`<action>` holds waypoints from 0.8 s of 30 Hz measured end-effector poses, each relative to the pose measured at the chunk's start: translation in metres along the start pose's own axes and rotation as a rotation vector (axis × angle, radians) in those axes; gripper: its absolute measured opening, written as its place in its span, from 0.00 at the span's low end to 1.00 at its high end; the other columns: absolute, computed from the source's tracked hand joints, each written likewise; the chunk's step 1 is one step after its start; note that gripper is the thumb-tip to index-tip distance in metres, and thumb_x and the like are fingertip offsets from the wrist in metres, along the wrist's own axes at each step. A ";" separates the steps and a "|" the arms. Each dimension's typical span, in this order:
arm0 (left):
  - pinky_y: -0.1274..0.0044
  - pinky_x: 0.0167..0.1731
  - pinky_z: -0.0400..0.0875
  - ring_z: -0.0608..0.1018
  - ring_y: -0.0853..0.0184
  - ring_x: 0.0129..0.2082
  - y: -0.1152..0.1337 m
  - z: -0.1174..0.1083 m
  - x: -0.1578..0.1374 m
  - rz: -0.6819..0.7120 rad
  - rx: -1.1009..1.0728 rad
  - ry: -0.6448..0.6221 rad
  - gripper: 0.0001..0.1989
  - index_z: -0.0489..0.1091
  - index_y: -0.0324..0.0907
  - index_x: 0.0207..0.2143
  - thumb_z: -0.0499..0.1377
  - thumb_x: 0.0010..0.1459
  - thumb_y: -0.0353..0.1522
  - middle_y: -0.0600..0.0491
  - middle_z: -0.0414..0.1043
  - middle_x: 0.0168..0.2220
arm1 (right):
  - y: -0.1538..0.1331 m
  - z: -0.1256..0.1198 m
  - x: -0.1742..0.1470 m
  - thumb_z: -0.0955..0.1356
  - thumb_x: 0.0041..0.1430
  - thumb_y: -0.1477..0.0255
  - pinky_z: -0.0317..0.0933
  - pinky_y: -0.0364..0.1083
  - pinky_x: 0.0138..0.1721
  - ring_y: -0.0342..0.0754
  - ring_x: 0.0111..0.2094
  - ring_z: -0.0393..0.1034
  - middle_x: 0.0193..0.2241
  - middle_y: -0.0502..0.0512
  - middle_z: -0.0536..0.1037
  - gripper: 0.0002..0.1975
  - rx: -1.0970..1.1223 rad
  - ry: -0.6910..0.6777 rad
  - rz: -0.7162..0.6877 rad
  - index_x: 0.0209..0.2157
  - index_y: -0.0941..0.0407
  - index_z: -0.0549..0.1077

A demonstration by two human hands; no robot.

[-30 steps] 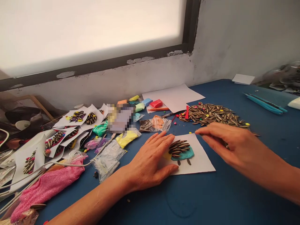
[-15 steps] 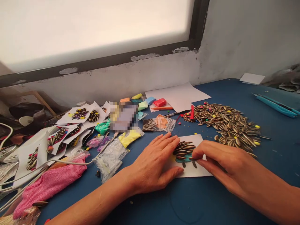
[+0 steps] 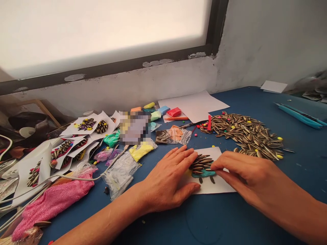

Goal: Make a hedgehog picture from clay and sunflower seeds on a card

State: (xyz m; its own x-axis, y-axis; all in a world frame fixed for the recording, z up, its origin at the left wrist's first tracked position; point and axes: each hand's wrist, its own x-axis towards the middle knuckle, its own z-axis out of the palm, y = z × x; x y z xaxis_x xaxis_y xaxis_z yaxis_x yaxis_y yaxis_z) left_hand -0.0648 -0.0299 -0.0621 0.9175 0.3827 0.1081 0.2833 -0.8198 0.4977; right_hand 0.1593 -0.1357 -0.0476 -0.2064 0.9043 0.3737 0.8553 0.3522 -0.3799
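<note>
A small white card (image 3: 217, 188) lies on the blue table in front of me. On it a flat turquoise clay shape (image 3: 203, 173) is stuck with rows of striped sunflower seeds (image 3: 200, 164), and two dark seeds (image 3: 212, 179) sit below its lower edge. My left hand (image 3: 170, 182) lies flat over the card's left side, fingers stretched out, covering part of it. At the clay's right end, my right hand (image 3: 245, 175) pinches thumb and forefinger together; whatever is between the fingertips is hidden. Some yellow (image 3: 188, 173) shows beside my left hand.
A heap of sunflower seeds (image 3: 245, 134) with coloured clay balls lies at right, tweezers (image 3: 300, 115) beyond. Finished-looking seed cards (image 3: 88, 124), clay packets (image 3: 141, 149), a blurred-out device (image 3: 135, 127), a white cable (image 3: 113, 162) and pink cloth (image 3: 57, 200) crowd the left. White paper (image 3: 196, 105) lies behind.
My right hand's fingertips have shifted slightly up and right, uncovering the clay's right end. A seed seen at those fingertips earlier no longer shows there. My left hand stays put.
</note>
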 end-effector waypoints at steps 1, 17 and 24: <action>0.56 0.70 0.48 0.53 0.53 0.72 0.000 0.000 0.000 -0.002 0.004 -0.003 0.35 0.53 0.38 0.70 0.58 0.65 0.40 0.42 0.52 0.71 | 0.000 0.001 -0.001 0.62 0.69 0.74 0.66 0.46 0.31 0.47 0.31 0.76 0.33 0.52 0.79 0.11 -0.011 -0.001 -0.004 0.37 0.52 0.75; 0.54 0.70 0.49 0.54 0.53 0.72 0.001 0.001 -0.001 -0.005 0.009 -0.002 0.34 0.54 0.42 0.70 0.58 0.65 0.40 0.44 0.53 0.71 | -0.005 0.005 0.007 0.62 0.69 0.75 0.65 0.45 0.28 0.47 0.27 0.73 0.29 0.50 0.75 0.12 -0.125 -0.028 -0.074 0.34 0.54 0.76; 0.54 0.70 0.49 0.53 0.52 0.72 0.003 -0.002 0.000 -0.018 0.023 -0.037 0.34 0.54 0.40 0.70 0.58 0.65 0.39 0.43 0.52 0.72 | -0.008 0.006 0.007 0.63 0.66 0.79 0.64 0.45 0.25 0.48 0.25 0.72 0.27 0.51 0.73 0.11 -0.207 -0.051 -0.081 0.33 0.55 0.75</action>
State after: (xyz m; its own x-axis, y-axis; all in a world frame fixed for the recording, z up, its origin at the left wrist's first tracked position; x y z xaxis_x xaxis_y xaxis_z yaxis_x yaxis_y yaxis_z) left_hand -0.0641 -0.0312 -0.0590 0.9218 0.3818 0.0674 0.3057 -0.8227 0.4793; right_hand 0.1478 -0.1307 -0.0472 -0.2979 0.8877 0.3509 0.9131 0.3723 -0.1666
